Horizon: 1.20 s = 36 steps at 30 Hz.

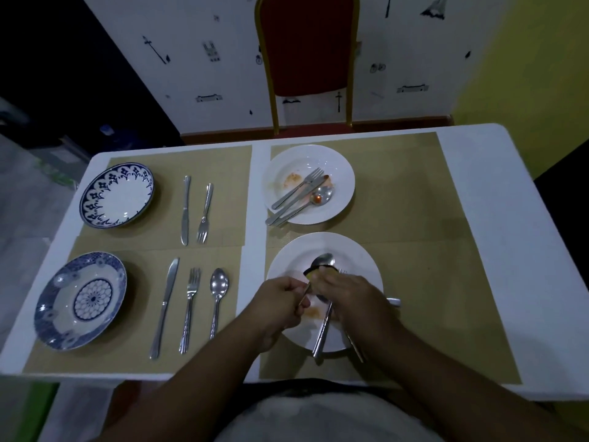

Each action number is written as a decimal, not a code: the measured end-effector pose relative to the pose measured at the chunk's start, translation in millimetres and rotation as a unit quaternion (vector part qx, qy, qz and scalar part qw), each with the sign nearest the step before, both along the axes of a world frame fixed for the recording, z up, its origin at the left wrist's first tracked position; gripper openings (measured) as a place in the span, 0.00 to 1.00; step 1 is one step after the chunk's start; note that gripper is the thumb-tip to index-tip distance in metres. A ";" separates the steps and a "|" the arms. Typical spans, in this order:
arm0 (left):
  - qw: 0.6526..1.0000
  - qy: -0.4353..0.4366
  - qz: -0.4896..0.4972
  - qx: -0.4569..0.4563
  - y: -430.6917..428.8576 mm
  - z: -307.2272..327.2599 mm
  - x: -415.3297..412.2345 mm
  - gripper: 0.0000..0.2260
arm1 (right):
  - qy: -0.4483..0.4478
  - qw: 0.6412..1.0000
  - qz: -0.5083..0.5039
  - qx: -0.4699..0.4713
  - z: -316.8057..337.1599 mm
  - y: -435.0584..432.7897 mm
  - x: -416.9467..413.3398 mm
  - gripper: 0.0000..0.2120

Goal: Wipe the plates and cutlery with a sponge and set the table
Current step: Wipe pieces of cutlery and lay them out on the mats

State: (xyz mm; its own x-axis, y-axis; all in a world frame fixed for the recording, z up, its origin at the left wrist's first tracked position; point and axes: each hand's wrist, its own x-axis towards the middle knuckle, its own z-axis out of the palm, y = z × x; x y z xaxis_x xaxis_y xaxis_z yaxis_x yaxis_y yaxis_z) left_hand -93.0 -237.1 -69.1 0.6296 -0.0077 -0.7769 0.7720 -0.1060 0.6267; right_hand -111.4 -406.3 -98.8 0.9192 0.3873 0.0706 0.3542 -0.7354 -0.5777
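Over the near white plate [360,260], my left hand [280,301] pinches the handle of a spoon [322,260] whose bowl points away from me. My right hand [350,298] grips a yellow and dark sponge [318,272] pressed against the spoon's neck. An orange stain [314,312] marks that plate, and two more pieces of cutlery [323,333] lie on it under my right hand. The far white plate [341,173] is stained and holds a fork [298,188], a knife and a spoon [322,195].
On the left placemats sit a blue-rimmed plate [116,194] with a knife [185,210] and fork [204,213], and a blue patterned plate [79,299] with a knife [164,307], fork [190,309] and spoon [218,301]. A red chair [307,46] stands beyond the table.
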 end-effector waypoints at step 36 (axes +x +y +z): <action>0.985 -0.078 -0.087 0.128 8.6 3.0 -16.2 0.11 | 0.104 0.984 -0.133 0.051 1.0 -23.9 37.7 0.31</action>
State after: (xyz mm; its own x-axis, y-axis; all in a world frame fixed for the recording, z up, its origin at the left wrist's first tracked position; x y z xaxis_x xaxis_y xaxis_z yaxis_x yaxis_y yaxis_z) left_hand -109.2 -228.6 -66.0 0.7477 0.0566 -0.6616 0.6246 -0.3983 0.6718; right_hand -73.8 -430.1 -97.8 0.9858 0.1323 -0.1037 0.0236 -0.7200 -0.6935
